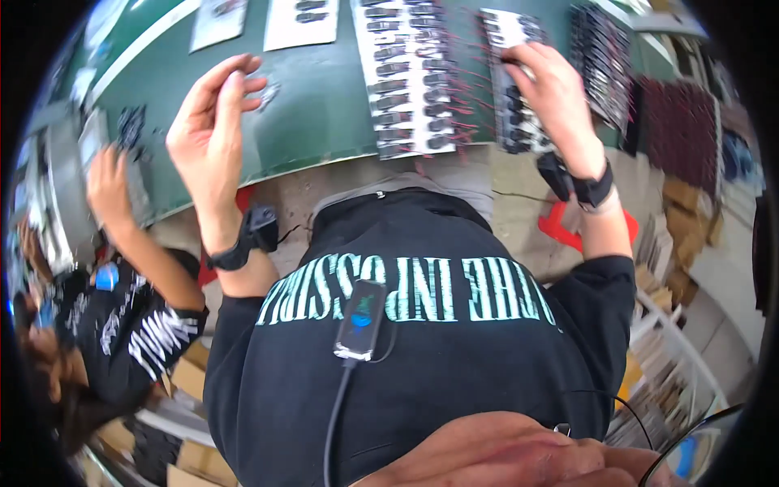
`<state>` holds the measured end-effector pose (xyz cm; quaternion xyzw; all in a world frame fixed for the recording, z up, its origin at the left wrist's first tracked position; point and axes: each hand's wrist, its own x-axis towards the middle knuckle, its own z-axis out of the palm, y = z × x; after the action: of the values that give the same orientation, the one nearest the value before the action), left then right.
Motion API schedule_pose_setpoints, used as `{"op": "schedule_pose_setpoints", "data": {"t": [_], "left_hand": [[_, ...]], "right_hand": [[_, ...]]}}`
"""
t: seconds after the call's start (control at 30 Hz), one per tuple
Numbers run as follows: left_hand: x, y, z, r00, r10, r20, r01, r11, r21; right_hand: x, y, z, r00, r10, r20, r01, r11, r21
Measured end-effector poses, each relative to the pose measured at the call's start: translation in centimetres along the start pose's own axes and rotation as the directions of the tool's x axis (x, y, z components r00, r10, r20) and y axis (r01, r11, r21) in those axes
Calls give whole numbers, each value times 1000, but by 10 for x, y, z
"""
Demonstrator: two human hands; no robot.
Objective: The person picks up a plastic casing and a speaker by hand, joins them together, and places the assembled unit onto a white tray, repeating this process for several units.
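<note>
My left hand (213, 122) is raised over the green tabletop, thumb pressed toward its curled fingers; whatever the fingertips hold, if anything, is hidden. Close to those fingertips is a small, clear, shiny thing (268, 95) that is too blurred to name. Over on the right, my right hand (553, 89) reaches down to a narrow white board (492, 24) set with small black parts and red wires. Its thumb and index finger are closed at the board's left edge, and what they grip cannot be made out.
Between my hands lies a larger white board (412, 89) with rows of black parts and red wires. Two white sheets (300, 36) (219, 23) lie farther left. More wired parts (600, 61) are at the right. A co-worker's hand (109, 187) is at the left edge of the green table (324, 122).
</note>
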<state>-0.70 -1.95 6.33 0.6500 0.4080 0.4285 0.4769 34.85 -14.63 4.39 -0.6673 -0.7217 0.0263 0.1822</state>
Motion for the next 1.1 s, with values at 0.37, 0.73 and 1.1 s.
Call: {"op": "schedule_pose_setpoints", "data": {"t": [0.37, 0.73, 1.1], "left_hand": [[-12, -32, -18, 999, 51, 10, -43, 701, 712], [9, -46, -11, 941, 218, 259, -338, 542, 769], [2, -3, 27, 994, -79, 73, 78, 997, 20]], "right_hand": [[16, 4, -3, 962, 71, 265, -102, 989, 105], [15, -1, 9, 994, 53, 99, -55, 998, 12], [11, -2, -19, 990, 31, 139, -46, 993, 107]]}}
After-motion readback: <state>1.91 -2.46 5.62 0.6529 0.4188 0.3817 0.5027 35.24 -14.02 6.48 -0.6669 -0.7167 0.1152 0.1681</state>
